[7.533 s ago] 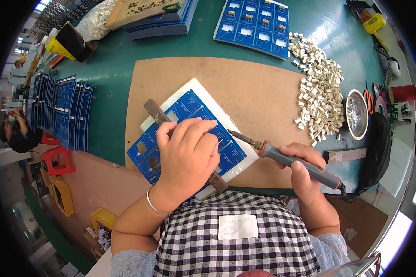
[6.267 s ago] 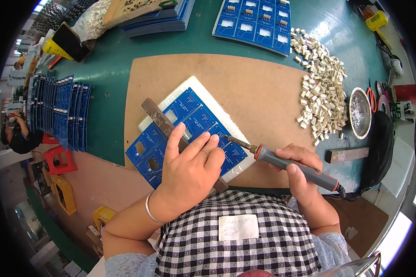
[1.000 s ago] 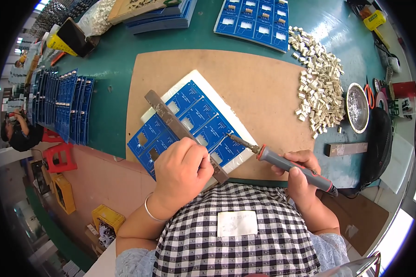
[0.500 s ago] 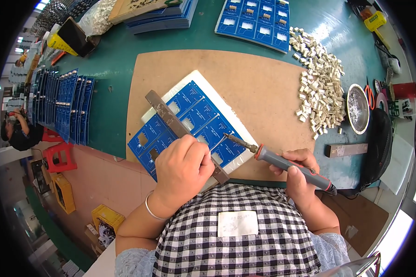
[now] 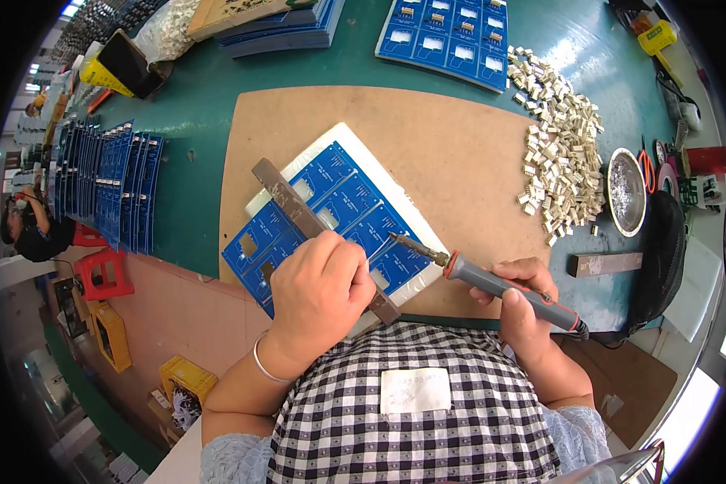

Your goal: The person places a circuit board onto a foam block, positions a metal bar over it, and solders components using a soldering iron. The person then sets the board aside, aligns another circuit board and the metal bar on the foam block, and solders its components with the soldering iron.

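On the brown mat (image 5: 460, 153), near its front edge, we see one blue circuit-board panel (image 5: 339, 210) lying on a white backing sheet (image 5: 355, 141). One grey metal bar (image 5: 298, 214) lies aslant across the panel. Our left hand (image 5: 319, 294) presses flat on the near end of bar and panel, fingers bent over them, closed on nothing we can make out. Our right hand (image 5: 516, 294) is wrapped round one soldering iron (image 5: 500, 282), its tip touching the panel just right of the left fingers.

Against half a second ago, the left hand sits about where it was; the iron tip has come a little nearer to us along the panel. Against the oldest picture, the hand has slid down the bar, baring more of the panel.

Outward: one heap of small white connectors (image 5: 561, 153) at the mat's right edge, too many to count; one round metal dish (image 5: 625, 189) beside it; one second panel (image 5: 452, 36) at the far edge; one row of upright blue boards (image 5: 105, 189) left, count unclear; one short metal block (image 5: 605, 262) right of the iron.
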Demonstrator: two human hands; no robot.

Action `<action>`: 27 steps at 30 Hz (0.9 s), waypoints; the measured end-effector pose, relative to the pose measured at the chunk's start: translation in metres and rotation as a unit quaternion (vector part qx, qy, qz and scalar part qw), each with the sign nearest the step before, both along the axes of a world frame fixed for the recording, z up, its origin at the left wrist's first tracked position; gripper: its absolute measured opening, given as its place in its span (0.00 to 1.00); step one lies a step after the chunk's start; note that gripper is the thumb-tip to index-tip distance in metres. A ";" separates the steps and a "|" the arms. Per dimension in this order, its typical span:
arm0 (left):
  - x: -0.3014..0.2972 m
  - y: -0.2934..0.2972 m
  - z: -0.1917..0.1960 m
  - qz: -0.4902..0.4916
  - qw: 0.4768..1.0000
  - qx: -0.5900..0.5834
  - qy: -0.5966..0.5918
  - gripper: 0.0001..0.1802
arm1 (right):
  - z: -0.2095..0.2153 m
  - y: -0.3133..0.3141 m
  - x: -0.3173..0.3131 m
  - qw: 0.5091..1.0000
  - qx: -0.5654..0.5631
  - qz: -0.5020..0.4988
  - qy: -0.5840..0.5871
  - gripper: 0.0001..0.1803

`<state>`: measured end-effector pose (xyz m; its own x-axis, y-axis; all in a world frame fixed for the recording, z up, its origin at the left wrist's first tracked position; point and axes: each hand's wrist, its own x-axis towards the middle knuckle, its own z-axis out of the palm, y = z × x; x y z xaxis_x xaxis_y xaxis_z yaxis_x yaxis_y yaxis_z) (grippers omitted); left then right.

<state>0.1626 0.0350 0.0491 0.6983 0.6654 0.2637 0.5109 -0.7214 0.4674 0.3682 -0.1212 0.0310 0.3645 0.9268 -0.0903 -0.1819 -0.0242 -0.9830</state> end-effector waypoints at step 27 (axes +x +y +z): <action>0.013 -0.021 0.006 -0.048 0.998 -0.003 0.031 0.09 | -0.005 -0.028 0.012 0.999 0.040 -0.032 -0.019 0.16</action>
<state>0.1758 0.0137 0.0551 0.7738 0.5958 0.2150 0.4675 -0.7662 0.4409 0.3804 -0.1491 0.0255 0.4254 0.9050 -0.0023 -0.1423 0.0643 -0.9877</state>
